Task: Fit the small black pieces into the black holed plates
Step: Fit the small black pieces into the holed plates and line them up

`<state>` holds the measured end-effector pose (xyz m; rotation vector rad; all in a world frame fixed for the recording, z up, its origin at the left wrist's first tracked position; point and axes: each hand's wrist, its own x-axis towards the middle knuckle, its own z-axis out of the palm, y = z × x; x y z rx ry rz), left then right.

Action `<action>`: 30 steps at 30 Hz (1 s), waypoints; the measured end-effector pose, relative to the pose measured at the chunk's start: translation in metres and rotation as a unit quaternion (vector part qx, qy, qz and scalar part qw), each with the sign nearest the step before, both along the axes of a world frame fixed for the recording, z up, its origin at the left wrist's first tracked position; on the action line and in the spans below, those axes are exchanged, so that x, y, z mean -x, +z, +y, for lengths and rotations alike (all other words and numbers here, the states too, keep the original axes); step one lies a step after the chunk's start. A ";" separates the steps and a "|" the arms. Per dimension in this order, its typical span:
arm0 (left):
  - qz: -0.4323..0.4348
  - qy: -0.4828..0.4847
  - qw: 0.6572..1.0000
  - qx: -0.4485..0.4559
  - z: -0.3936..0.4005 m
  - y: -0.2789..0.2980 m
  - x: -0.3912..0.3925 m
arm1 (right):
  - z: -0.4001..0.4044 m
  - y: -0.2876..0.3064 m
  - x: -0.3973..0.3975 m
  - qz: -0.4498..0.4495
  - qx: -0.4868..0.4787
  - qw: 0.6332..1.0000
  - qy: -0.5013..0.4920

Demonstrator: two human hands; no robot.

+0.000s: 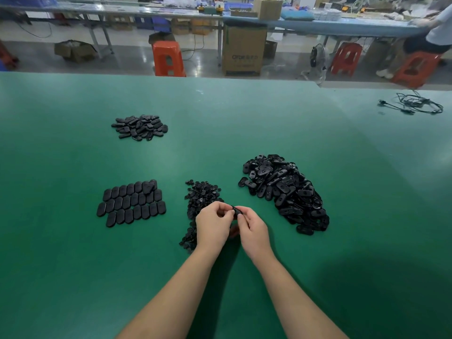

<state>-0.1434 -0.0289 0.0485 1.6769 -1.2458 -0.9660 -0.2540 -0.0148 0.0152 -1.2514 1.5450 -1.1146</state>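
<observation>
My left hand (pixel 213 225) and my right hand (pixel 254 230) meet over the green table (pixel 73 265), fingertips pinched together on one black holed plate (pixel 236 211). Whether a small piece sits between the left fingers is hidden. Under and behind my left hand lies a loose heap of small black pieces (pixel 201 196). To the right is a big pile of black holed plates (pixel 285 192). On the left, oval plates lie flat in neat rows (pixel 132 203). A smaller heap of oval plates (pixel 140 127) sits farther back on the left.
A tangle of black cable (pixel 415 105) lies at the table's far right. Beyond the far edge are orange stools (pixel 168 58), a cardboard box (pixel 243 50) and another workbench where a person sits (pixel 437 28).
</observation>
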 end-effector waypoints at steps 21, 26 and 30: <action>-0.136 -0.069 0.982 0.113 0.012 -0.009 0.008 | -0.001 -0.001 0.004 -0.095 -0.008 0.995 -0.037; -0.085 -0.075 0.989 0.091 0.012 -0.010 0.004 | -0.001 -0.002 0.006 -0.099 0.000 0.994 -0.038; -0.036 -0.064 0.994 0.087 0.010 -0.011 0.007 | -0.001 -0.002 0.005 -0.096 0.010 0.995 -0.039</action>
